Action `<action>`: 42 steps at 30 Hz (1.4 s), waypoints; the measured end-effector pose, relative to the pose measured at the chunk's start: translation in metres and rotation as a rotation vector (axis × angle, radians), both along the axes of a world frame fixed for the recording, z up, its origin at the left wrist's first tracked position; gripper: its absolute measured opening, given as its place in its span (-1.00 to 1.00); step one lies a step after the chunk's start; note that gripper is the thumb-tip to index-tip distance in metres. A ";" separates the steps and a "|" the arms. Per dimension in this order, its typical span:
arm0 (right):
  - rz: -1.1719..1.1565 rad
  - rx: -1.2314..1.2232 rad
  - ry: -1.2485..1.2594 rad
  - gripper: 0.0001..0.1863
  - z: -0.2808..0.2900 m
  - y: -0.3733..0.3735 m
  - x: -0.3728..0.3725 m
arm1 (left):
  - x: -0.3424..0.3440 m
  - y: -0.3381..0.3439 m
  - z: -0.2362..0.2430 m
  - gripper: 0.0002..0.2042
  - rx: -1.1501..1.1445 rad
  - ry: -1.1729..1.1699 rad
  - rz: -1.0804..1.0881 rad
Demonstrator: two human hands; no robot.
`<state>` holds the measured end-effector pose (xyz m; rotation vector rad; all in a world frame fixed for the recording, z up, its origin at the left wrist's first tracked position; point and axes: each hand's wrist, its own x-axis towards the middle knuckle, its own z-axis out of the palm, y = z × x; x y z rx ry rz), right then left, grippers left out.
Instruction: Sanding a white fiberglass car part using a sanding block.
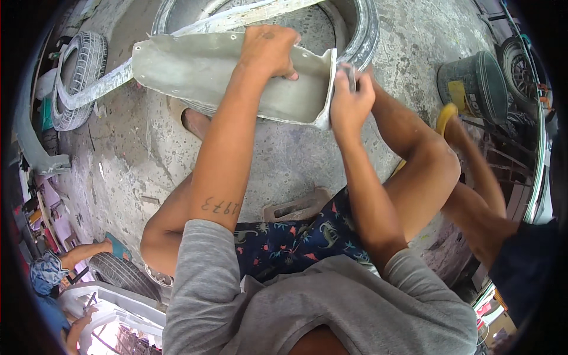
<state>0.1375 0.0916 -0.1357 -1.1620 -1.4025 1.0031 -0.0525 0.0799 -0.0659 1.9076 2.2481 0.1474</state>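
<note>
A long grey trough-shaped panel, with small holes along its edge, lies across a tire and a pale, paint-smeared strip in front of me. My left hand is closed over the panel's far edge, its thumb on the inner face. At the panel's right end, my right hand is closed with its fingers curled around a small grey piece against the raised rim. What that piece is, I cannot make out.
Another tire stands at the left. A dark bucket and a wheel are at the right, near another person's foot in a yellow slipper. A person works at lower left beside a white car part.
</note>
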 end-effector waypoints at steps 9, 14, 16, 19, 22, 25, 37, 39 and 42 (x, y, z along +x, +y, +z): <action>0.003 -0.166 0.004 -0.92 0.004 0.008 -0.002 | 0.002 0.000 -0.003 -0.32 0.040 0.002 0.019; -0.014 0.003 0.081 -0.88 -0.003 -0.020 0.000 | -0.007 -0.001 -0.004 -0.32 -0.039 0.003 0.008; 0.018 0.002 0.008 -0.86 -0.001 0.015 -0.006 | -0.005 0.000 -0.004 -0.33 0.016 0.025 -0.011; -0.016 -0.053 0.039 -0.86 -0.002 -0.010 -0.001 | -0.002 -0.002 0.006 -0.33 -0.060 0.029 0.016; -0.050 0.103 0.109 -0.90 -0.013 -0.026 -0.003 | -0.002 0.005 0.015 -0.35 -0.150 0.092 0.006; 0.069 -0.100 -0.052 -0.89 -0.020 0.054 0.009 | 0.010 0.016 0.008 -0.37 -0.149 0.089 -0.023; -0.097 -0.589 0.783 -0.90 0.007 0.048 0.107 | 0.058 0.002 0.052 -0.45 -0.023 -0.028 -0.664; -0.115 -0.572 0.806 -0.90 0.017 0.045 0.099 | 0.074 0.002 0.047 -0.42 -0.176 0.054 -0.746; -0.023 -0.559 0.674 -0.83 0.020 0.037 0.085 | 0.056 0.019 0.048 -0.35 -0.045 0.643 -0.655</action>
